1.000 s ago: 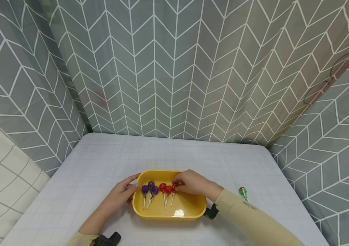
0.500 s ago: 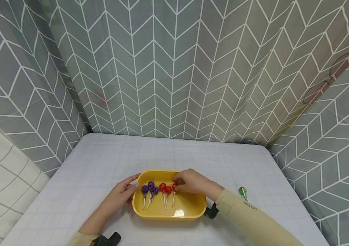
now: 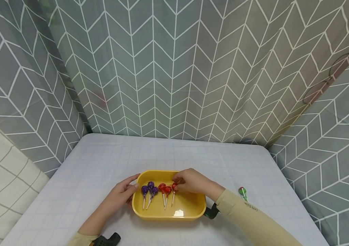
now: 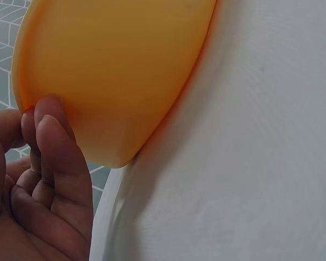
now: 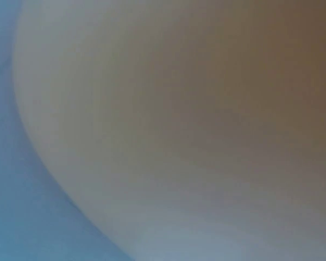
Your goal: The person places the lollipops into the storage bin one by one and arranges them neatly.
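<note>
A yellow tray [image 3: 190, 205] lies on the table with several lollipops in it. My left hand [image 3: 121, 192] grips its left end, the thumb over the rim; in the left wrist view the fingers [image 4: 62, 147] bend against the tray's wall. My right hand [image 3: 194, 182] reaches over the far rim and pinches a red lollipop [image 3: 174, 187] by its head, the white stick pointing toward me. Two other red lollipops [image 3: 165, 189] lie just left of it. Purple lollipops [image 3: 150, 189] are grouped near the left end. The right wrist view is a close blur of a pale, brownish surface.
A green and red lollipop [image 3: 242, 192] lies on the white table [image 3: 125, 150] to the right, its lower part hidden by the right sleeve [image 3: 251, 218]. Patterned grey curtains [image 3: 168, 68] enclose the table at the back and sides.
The stick of the red lollipop in my right hand has swung slightly to the right and stands straighter. My left hand and the tray stay almost where they were.
</note>
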Action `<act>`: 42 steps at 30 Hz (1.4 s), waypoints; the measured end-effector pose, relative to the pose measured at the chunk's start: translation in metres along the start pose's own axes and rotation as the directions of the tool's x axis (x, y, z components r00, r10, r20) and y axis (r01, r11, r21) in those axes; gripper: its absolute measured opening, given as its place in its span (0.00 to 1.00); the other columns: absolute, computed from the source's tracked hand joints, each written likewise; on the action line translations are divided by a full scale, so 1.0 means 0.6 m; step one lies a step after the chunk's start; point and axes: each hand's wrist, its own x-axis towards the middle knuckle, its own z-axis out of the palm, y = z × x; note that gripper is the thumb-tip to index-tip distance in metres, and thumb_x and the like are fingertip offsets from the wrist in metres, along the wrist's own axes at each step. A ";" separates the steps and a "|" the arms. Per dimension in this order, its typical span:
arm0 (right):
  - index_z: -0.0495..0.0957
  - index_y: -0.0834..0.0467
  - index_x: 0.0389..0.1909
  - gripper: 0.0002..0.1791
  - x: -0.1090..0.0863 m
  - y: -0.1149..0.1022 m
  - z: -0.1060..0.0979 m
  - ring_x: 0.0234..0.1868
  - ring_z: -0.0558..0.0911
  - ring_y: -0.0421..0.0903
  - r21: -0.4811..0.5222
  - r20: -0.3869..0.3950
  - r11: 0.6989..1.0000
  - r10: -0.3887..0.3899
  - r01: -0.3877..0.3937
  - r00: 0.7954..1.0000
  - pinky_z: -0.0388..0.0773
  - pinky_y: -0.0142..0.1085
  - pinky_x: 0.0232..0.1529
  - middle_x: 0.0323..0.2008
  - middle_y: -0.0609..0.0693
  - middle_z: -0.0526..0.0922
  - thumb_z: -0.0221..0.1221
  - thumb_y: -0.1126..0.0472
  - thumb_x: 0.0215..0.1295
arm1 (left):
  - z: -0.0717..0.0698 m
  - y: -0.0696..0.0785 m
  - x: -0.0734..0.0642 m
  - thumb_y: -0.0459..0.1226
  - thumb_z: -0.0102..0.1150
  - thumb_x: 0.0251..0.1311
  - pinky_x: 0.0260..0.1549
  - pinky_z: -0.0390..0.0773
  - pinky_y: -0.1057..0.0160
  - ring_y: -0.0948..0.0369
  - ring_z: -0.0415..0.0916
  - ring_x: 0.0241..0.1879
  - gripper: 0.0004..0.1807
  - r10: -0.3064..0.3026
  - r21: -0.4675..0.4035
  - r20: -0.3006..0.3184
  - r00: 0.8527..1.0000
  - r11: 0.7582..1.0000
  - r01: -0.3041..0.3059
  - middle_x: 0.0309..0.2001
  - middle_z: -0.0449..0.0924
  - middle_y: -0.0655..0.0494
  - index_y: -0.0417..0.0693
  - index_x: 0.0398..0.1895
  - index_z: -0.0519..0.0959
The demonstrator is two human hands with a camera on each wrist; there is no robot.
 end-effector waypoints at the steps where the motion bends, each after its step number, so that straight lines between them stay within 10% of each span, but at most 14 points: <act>1: 0.84 0.60 0.48 0.15 0.000 0.000 0.000 0.41 0.83 0.40 0.000 -0.001 1.000 0.001 -0.001 1.000 0.80 0.31 0.44 0.41 0.45 0.85 0.68 0.60 0.62 | 0.000 0.000 0.000 0.47 0.52 0.73 0.22 0.79 0.59 0.54 0.75 0.22 0.32 0.000 0.002 -0.001 1.000 1.000 0.000 0.31 0.81 0.45 0.46 0.75 0.59; 42: 0.81 0.58 0.55 0.20 -0.093 0.034 -0.073 0.45 0.83 0.42 0.198 -0.169 0.978 0.097 -0.063 0.981 0.81 0.34 0.45 0.51 0.51 0.83 0.66 0.56 0.65 | 0.002 0.007 -0.004 0.47 0.53 0.73 0.22 0.79 0.58 0.54 0.75 0.22 0.32 0.000 -0.013 0.001 1.000 1.000 0.000 0.32 0.81 0.44 0.45 0.75 0.60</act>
